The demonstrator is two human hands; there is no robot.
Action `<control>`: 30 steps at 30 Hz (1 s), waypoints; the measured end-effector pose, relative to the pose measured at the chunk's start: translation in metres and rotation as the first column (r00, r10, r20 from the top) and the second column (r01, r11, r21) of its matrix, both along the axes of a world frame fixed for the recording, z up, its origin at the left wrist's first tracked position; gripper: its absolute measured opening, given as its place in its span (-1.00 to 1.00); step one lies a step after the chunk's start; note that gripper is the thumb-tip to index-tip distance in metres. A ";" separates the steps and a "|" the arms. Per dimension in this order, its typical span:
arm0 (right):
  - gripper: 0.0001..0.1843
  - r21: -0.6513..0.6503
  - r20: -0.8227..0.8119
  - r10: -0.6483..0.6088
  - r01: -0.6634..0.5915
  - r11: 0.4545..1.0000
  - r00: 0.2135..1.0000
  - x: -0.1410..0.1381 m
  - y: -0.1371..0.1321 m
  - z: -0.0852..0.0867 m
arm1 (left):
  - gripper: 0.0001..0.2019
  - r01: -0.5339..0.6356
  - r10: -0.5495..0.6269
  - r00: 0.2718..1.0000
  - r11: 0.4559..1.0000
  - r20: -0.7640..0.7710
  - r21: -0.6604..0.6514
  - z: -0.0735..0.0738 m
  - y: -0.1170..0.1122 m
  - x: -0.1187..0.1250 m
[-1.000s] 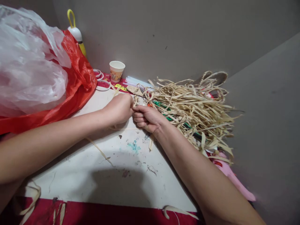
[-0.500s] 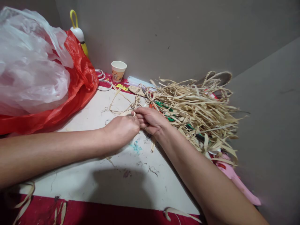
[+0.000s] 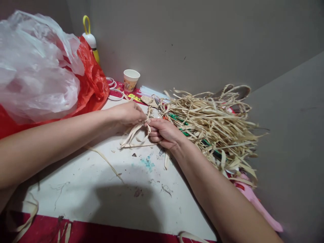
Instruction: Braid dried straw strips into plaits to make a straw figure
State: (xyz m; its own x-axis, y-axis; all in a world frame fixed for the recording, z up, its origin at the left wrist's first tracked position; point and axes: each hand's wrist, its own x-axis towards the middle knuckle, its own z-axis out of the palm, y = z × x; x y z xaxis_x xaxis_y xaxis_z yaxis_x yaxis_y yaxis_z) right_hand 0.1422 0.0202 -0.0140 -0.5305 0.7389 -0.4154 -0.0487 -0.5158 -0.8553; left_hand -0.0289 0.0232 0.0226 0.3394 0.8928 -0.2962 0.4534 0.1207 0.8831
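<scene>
Pale dried plant-fibre strips (image 3: 135, 135) hang and loop below my hands over the white board (image 3: 108, 189). My right hand (image 3: 163, 131) is closed, thumb and forefinger pinching the strips where they come together. Just beside it, my left hand (image 3: 130, 113) bends its fingers down onto the same spot; its fingertips are partly hidden, but they look closed on the fibre. A twisted fibre cord (image 3: 150, 113) runs from the pinch toward the back of the board. One loose strip (image 3: 106, 160) lies on the board near my left forearm.
A heap of dried fibre strips (image 3: 212, 118) fills the right side, with green-handled tools (image 3: 178, 118) under it and a pink glue gun (image 3: 253, 199) beyond. At the back stand a paper cup (image 3: 131, 81), white rings (image 3: 115, 94) and a bottle (image 3: 90, 40). Plastic bags (image 3: 45, 74) crowd the left.
My left hand has moved up and away from me, and its forearm has risen too. The hanging strips below my fingers now show. My right hand keeps its pinch.
</scene>
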 end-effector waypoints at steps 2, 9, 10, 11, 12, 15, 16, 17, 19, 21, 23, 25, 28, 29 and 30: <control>-0.81 0.015 0.028 0.012 -0.012 1.000 1.000 0.001 0.000 0.000 | -0.88 0.053 -0.040 0.995 0.987 0.087 -0.154 -0.007 0.001 0.008; -0.83 0.052 0.135 0.042 -0.050 0.997 0.990 0.010 0.003 0.003 | -0.85 0.122 -0.081 0.979 0.968 0.185 -0.221 -0.013 0.004 0.011; -0.82 0.060 0.154 0.049 -0.058 0.996 0.987 0.012 0.003 0.003 | -0.85 0.120 -0.081 0.981 0.967 0.176 -0.224 -0.013 0.005 0.010; -0.82 0.070 0.176 0.055 -0.068 0.995 0.983 0.013 0.004 0.003 | -0.85 0.120 -0.089 0.985 0.969 0.146 -0.215 -0.014 0.006 0.010; -0.82 0.078 0.202 0.062 -0.079 0.994 0.977 0.014 0.004 0.003 | -0.84 0.123 -0.106 0.990 0.975 0.097 -0.186 -0.015 0.007 0.010; -0.81 0.128 0.269 0.055 -0.092 0.988 0.961 0.015 0.003 0.005 | -0.82 0.161 -0.161 0.984 0.987 -0.071 0.001 -0.019 0.009 0.011; -0.82 0.152 0.288 0.048 -0.095 0.984 0.956 0.015 0.003 0.006 | -0.82 0.174 -0.167 0.981 0.983 -0.103 0.062 -0.021 0.009 0.012; -0.83 0.176 0.306 0.040 -0.098 0.979 0.951 0.015 0.002 0.007 | -0.82 0.186 -0.173 0.978 0.977 -0.120 0.109 -0.023 0.010 0.013; -0.84 0.218 0.341 0.031 -0.112 0.969 0.939 0.015 0.001 0.009 | -0.82 0.192 -0.174 0.977 0.969 -0.121 0.155 -0.026 0.011 0.015; -0.85 0.248 0.365 0.034 -0.133 0.959 0.930 0.015 0.001 0.010 | -0.83 0.162 -0.149 0.984 0.975 -0.094 0.150 -0.028 0.011 0.017; -0.86 0.272 0.386 0.046 -0.161 0.949 0.921 0.016 0.001 0.009 | -0.83 0.112 -0.109 0.993 0.991 -0.046 0.079 -0.027 0.011 0.019; -0.86 0.301 0.414 0.047 -0.186 0.935 0.909 0.018 0.001 0.008 | -0.82 0.069 -0.068 0.998 0.997 0.016 -0.042 -0.024 0.009 0.020; -0.86 0.401 0.495 0.031 -0.260 0.878 0.868 0.019 0.003 0.006 | -0.77 0.055 -0.037 0.994 0.985 0.107 -0.166 -0.021 0.008 0.021; -0.86 0.444 0.534 0.017 -0.298 0.845 0.845 0.020 0.003 0.006 | -0.74 0.057 -0.034 0.991 0.981 0.126 -0.184 -0.021 0.007 0.021; -0.85 0.484 0.576 -0.002 -0.339 0.807 0.817 0.019 0.003 0.007 | -0.72 0.062 -0.034 0.990 0.978 0.138 -0.199 -0.021 0.007 0.021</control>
State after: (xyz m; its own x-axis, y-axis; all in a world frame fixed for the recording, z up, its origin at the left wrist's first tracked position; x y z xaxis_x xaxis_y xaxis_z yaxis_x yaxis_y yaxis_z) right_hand 0.1616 0.0234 -0.0074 -0.4906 0.8427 -0.2216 0.5334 0.0894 -0.8411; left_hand -0.0081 0.0302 0.0020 0.4289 0.8009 -0.4178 0.3427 0.2837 0.8956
